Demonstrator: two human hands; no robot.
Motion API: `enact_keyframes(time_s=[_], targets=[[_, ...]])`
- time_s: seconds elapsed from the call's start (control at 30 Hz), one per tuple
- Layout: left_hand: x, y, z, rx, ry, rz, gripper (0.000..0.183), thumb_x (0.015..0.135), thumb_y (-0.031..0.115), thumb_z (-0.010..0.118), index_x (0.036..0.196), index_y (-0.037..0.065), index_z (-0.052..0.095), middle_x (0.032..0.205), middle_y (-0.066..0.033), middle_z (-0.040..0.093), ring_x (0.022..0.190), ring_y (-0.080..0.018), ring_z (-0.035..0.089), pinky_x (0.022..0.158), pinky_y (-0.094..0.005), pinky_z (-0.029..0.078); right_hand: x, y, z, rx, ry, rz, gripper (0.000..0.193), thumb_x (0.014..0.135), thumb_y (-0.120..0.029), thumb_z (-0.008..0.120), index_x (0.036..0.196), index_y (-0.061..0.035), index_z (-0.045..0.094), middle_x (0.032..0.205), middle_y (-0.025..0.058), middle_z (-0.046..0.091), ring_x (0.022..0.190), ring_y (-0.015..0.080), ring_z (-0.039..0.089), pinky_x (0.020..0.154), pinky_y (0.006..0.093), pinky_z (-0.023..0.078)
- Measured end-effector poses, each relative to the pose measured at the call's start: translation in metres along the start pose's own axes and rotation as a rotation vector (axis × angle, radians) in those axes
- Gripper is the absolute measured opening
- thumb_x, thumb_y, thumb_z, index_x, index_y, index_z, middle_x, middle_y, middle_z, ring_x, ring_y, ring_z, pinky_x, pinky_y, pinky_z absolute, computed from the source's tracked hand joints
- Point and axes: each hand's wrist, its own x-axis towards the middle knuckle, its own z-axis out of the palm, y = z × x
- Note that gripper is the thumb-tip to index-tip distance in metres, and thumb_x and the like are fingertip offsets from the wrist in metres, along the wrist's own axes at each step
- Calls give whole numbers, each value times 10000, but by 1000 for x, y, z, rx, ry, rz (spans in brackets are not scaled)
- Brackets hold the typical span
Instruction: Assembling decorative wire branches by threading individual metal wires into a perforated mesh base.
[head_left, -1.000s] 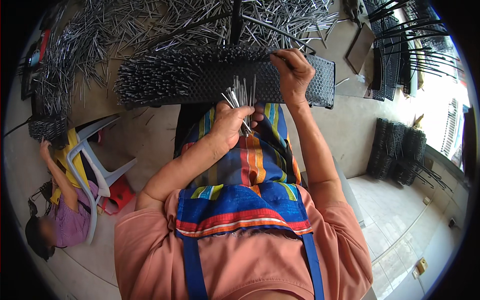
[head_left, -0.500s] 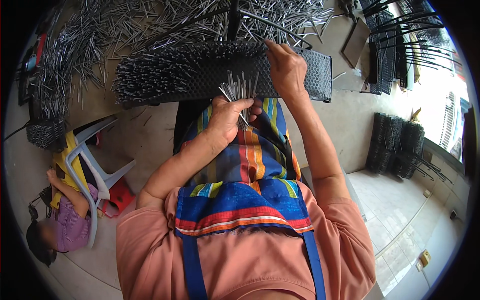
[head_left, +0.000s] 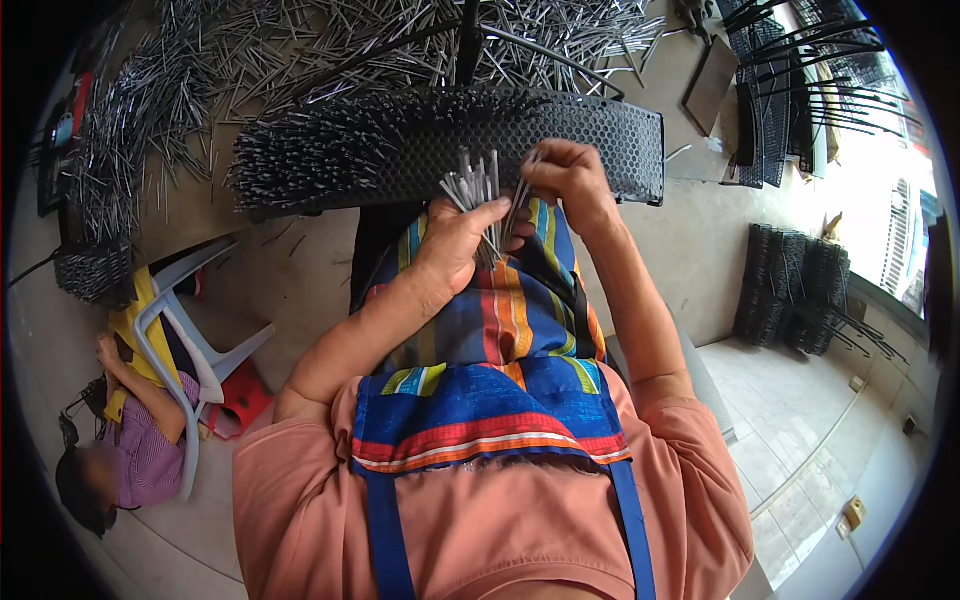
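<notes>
My left hand (head_left: 455, 238) is closed around a bundle of thin silvery metal rods (head_left: 478, 185), whose upper ends fan out above the thumb. Close to the bundle's right side, my right hand (head_left: 575, 178) pinches the end of a slim metal rod (head_left: 518, 197); its fingertips are slightly blurred. Just beyond both hands lies a long black rack (head_left: 630, 150) with a honeycomb of holes. Upright rods (head_left: 310, 150) fill its left part densely and run along its far edge, while bare holes show at the middle and right.
Loose rods (head_left: 270, 45) lie heaped across the worktable behind the rack. A black metal stand (head_left: 467, 45) rises there. At left, another person (head_left: 150, 440) sits on a grey plastic chair (head_left: 190, 350). Black perforated racks (head_left: 770, 100) and black bundles (head_left: 790, 290) stand at right.
My right hand has come down and toward me from the rack's far edge to the bundle, where its fingers now pinch a rod. My left hand has stayed in place.
</notes>
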Motion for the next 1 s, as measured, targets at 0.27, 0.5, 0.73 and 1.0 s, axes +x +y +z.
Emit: enact_keyframes(time_s=[0.27, 0.5, 0.73, 1.0], targets=[[-31, -24, -30, 168, -17, -118, 180, 850, -23, 580, 1015, -29, 651, 844, -128, 696, 731, -202, 693, 653, -320, 582, 31, -5, 15, -105, 489, -676, 108, 776, 42, 719, 869, -9, 696, 740, -9, 625, 600, 32, 494, 532, 186, 375], [-28, -19, -32, 93, -39, 67, 192, 832, -59, 554, 1006, -52, 635, 817, -137, 692, 686, -197, 674, 637, -318, 573, 35, -7, 21, -403, 452, -833, 141, 737, 76, 730, 858, 13, 692, 778, 28, 654, 672, 59, 553, 606, 196, 428], [-6, -13, -31, 32, 56, 117, 184, 838, -23, 603, 1019, -17, 640, 884, -125, 709, 747, -183, 678, 643, -295, 533, 38, -10, 23, -515, 471, -884, 143, 728, 78, 733, 855, 22, 697, 775, 56, 671, 626, 85, 568, 565, 213, 439], [1, -2, -26, 18, 114, 32, 181, 835, -18, 620, 1007, 23, 658, 899, -124, 716, 746, -200, 690, 639, -299, 534, 38, -1, 27, -596, 440, -706, 149, 733, 37, 739, 875, 5, 711, 758, 55, 675, 654, 102, 624, 593, 228, 475]])
